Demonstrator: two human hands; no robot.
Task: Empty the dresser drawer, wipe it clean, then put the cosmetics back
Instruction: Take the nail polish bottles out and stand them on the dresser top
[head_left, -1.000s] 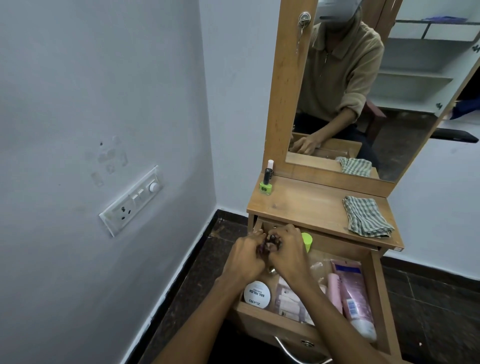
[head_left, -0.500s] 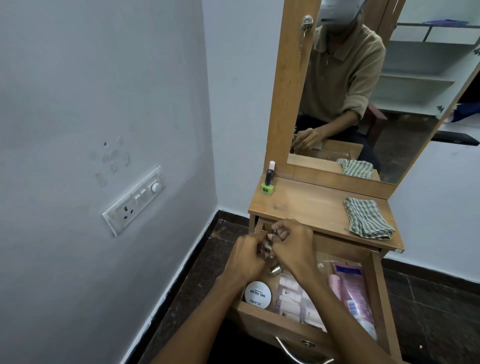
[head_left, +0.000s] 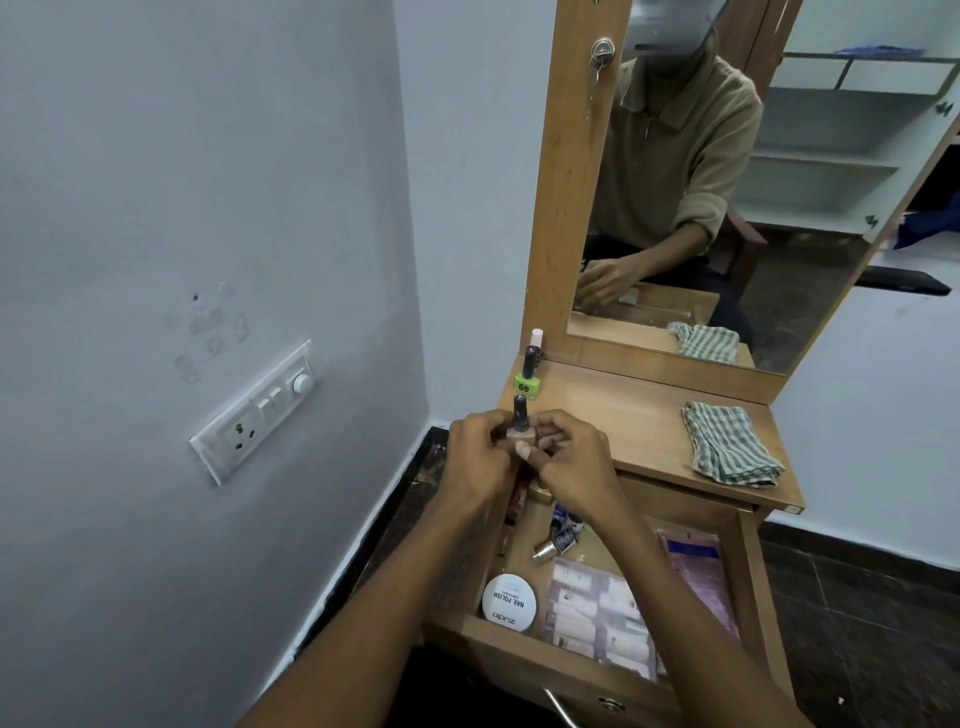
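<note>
Nail polish bottle (head_left: 520, 427) now lifted clear of drawer (head_left: 748, 566), pinched upright between my left hand (head_left: 478, 457) and right hand (head_left: 569, 462); emptying barely begun. Just beyond fingers: green bottle (head_left: 527, 382) on dresser top (head_left: 613, 415). Right: checked cloth (head_left: 727, 444). Left: wall switchboard (head_left: 254, 410).

The round white lid (head_left: 508, 603) in the drawer reads "NAIL POLISH" and "zudio".

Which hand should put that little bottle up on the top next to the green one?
Probably the left hand. It grips the beige nail polish bottle on the side nearest the green nail polish bottle, at the dresser top's left edge; the right hand would cross over.
</note>
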